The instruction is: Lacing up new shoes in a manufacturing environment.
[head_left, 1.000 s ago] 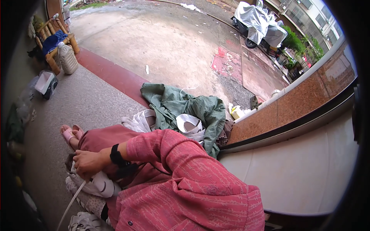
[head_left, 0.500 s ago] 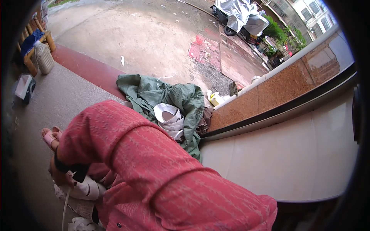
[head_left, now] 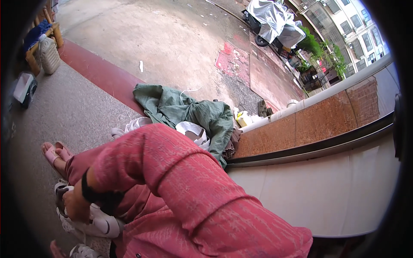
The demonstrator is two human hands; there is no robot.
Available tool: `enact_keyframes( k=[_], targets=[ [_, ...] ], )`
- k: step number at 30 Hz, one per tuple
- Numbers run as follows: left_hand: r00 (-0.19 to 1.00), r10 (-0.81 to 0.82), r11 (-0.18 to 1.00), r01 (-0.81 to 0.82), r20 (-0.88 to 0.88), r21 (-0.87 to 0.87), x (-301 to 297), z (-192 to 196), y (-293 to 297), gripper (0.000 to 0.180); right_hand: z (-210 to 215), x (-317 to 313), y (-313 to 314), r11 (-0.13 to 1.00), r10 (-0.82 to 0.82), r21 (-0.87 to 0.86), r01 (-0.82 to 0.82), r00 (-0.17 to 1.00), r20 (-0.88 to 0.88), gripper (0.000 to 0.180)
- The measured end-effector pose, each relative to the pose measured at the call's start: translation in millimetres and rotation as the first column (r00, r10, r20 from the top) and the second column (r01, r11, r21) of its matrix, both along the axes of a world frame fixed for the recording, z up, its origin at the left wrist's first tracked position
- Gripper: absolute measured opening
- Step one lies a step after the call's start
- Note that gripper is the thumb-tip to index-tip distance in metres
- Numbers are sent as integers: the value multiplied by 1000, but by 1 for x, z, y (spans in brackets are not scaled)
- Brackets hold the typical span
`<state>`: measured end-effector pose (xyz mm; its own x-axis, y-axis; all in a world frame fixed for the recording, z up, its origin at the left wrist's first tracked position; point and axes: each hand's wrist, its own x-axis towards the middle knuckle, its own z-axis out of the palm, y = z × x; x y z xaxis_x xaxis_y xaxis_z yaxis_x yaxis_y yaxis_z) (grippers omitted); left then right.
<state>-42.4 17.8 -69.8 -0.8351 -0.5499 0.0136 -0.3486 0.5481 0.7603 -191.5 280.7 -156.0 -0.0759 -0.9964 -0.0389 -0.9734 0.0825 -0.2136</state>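
**Hand on the white shoe, low at your left**

While you are sitting on the grey pavement, your arm in the pink sleeve is reaching across and down to the near left, and your hand is resting on a white shoe lying on the ground beside your leg. Which of your two hands this is, you cannot tell from here, since the sleeve is covering the shoulder; a black band is circling the wrist. The fingers are curling over the shoe's far end, but whether they are gripping it or only lying on it is not showing. Your other hand is not showing at all.

Just far of the hand, your foot is sitting in a pink sandal. A second white shoe is lying nearer still, at the bottom edge.

Beyond the sleeve, a heap of green cloth is lying against the red kerb, with white shoes tucked into it. To the right, a brown stone ledge is running away from you. Far left, a plastic jug is standing by a wooden bench. Far off, a covered scooter is parked on the concrete.
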Motion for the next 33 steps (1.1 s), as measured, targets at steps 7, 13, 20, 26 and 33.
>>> enact_keyframes(
  k=[7, 13, 20, 26, 33],
  targets=[
    [921, -369, 887, 310, 122, 342, -43, -88, 49, 17, -4, 11, 43, 853, -98, -511, 106, 994, 42, 35],
    [963, -247, 941, 266, -110, 211, -25, -92, 64, 18, -5, 16, 39, 758, -28, -637, 139, 983, 181, 32],
    [948, -268, 926, 302, -170, 226, -25, -74, 111, 12, 11, 17, 56, 777, -98, -579, 247, 956, 277, 29],
    [809, -456, 882, 355, -371, -310, -31, -43, 162, 8, 13, 24, 56, 785, -73, -556, 271, 933, 352, 34],
    [818, -403, 895, 261, -410, -361, -41, -86, 155, 10, 25, 29, 61, 830, -53, -491, 266, 913, 404, 36]
  ],
)
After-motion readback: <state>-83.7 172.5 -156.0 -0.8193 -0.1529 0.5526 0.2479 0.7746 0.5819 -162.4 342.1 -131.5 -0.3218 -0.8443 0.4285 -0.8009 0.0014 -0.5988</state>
